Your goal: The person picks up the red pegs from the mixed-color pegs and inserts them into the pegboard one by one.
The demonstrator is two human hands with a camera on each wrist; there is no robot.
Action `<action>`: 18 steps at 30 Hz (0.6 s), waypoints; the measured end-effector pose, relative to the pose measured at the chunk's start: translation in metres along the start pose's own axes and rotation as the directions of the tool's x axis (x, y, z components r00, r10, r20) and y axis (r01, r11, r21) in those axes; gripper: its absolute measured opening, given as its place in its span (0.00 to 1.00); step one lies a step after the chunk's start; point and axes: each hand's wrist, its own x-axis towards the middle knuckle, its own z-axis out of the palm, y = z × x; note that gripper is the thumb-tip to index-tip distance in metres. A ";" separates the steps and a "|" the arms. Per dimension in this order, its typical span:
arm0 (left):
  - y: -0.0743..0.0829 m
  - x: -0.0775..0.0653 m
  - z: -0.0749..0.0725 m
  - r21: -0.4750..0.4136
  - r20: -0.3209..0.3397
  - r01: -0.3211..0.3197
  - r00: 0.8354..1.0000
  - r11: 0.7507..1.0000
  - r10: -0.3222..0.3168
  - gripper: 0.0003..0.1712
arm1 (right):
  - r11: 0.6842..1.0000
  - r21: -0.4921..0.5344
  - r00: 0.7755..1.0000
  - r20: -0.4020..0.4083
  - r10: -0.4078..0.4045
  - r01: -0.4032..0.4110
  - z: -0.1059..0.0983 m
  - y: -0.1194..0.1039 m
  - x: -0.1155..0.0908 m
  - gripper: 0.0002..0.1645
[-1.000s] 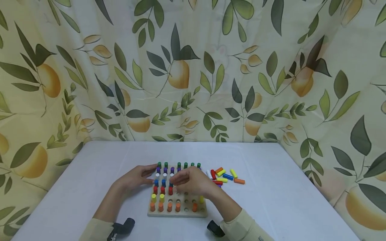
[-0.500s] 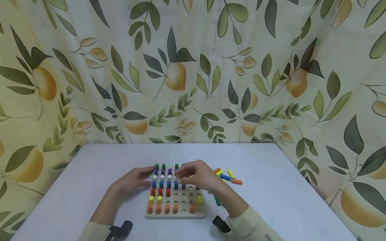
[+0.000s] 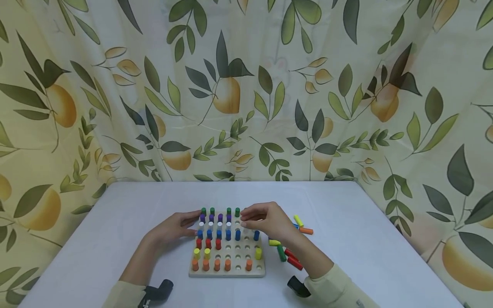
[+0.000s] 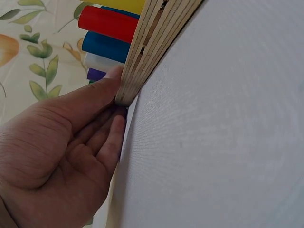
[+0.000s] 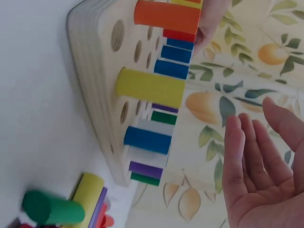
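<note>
Visibly, one board (image 3: 227, 274) sits on the bench (image 3: 77, 273) — bearing five orange pegs (image 3: 217, 265), three yellows (image 3: 207, 253), three reds (image 3: 208, 244), six blues (image 3: 228, 235). The left grip (image 3: 171, 229), half open, touches its left edge; the right grip (image 3: 270, 220), loosely open — empty — hovers far right.

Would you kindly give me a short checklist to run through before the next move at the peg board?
1. Peg board flat on the table: ok.
2. Left grip against the peg board's left side: ok, the thumb touches its edge.
3. Right grip free for a peg: ok, none shows between its fingers in the wrist view.
4. Standing pegs in single-colour rows: ok, for those visible.
5. All holes filled: not ok, several open holes show.
6. Loose pegs fully countable: cannot tell, the right forearm may hide some.
</note>
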 end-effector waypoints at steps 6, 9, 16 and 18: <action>0.001 -0.002 0.000 0.003 -0.004 0.000 1.000 1.000 0.000 0.39 | 1.000 0.002 1.000 -0.026 -0.017 0.017 -0.006 0.005 -0.002 0.13; 0.001 -0.002 0.000 0.006 -0.003 0.001 1.000 1.000 -0.001 0.39 | 1.000 0.007 0.998 -0.055 -0.021 0.022 -0.008 0.005 -0.003 0.12; 0.002 -0.002 0.000 0.002 -0.003 0.009 1.000 1.000 -0.009 0.39 | 1.000 -0.004 0.996 -0.092 -0.005 0.005 -0.011 0.007 -0.004 0.11; 0.002 -0.001 0.001 -0.003 -0.008 0.011 1.000 1.000 -0.011 0.39 | 1.000 -0.008 0.995 -0.096 -0.001 0.001 -0.012 0.009 -0.004 0.12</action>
